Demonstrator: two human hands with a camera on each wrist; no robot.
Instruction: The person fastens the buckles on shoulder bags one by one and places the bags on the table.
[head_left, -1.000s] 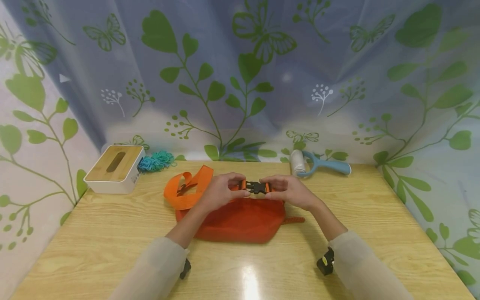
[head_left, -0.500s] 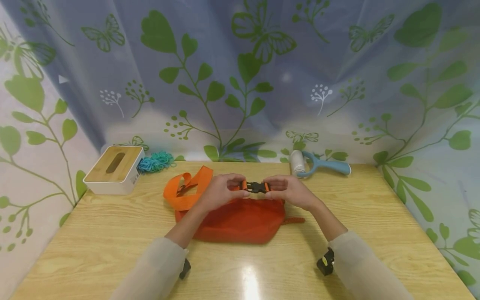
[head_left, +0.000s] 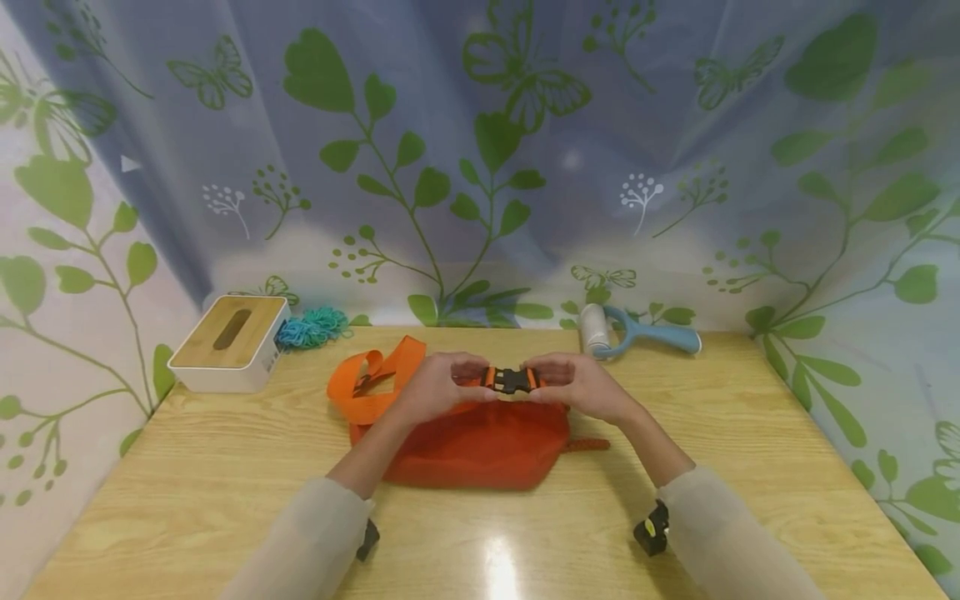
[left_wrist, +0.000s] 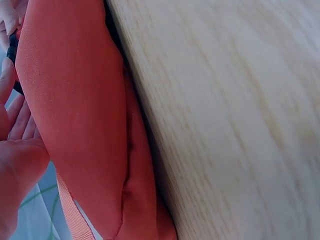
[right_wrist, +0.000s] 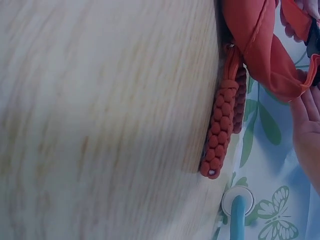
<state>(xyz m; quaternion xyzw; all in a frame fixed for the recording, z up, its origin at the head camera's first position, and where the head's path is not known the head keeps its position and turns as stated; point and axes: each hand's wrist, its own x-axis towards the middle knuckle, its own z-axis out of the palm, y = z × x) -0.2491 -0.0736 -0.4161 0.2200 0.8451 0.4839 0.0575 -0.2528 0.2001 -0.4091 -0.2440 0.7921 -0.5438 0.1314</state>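
An orange-red waist bag [head_left: 480, 454] lies on the wooden table, its bright orange strap [head_left: 363, 408] looped at the left. Above the bag's far edge is a black side-release buckle [head_left: 514, 381], its two halves lined up end to end. My left hand [head_left: 438, 385] pinches the buckle's left end at the orange webbing, between thumb and fingers. On the other side my right hand [head_left: 581, 385] pinches the right end the same way. The right wrist view shows a braided red zipper pull [right_wrist: 220, 130] hanging off the bag's end.
A white tissue box [head_left: 225, 346] with a wooden lid stands at the back left, beside a bundle of teal yarn [head_left: 311, 327]. Toward the back right lies a lint roller [head_left: 637, 331] with a blue handle. A patterned curtain [head_left: 480, 208] hangs behind the table [head_left: 225, 500].
Both hands keep their hold on the buckle, almost still. The whole scene sits slightly lower in view now, and the buckle looks a little more level.
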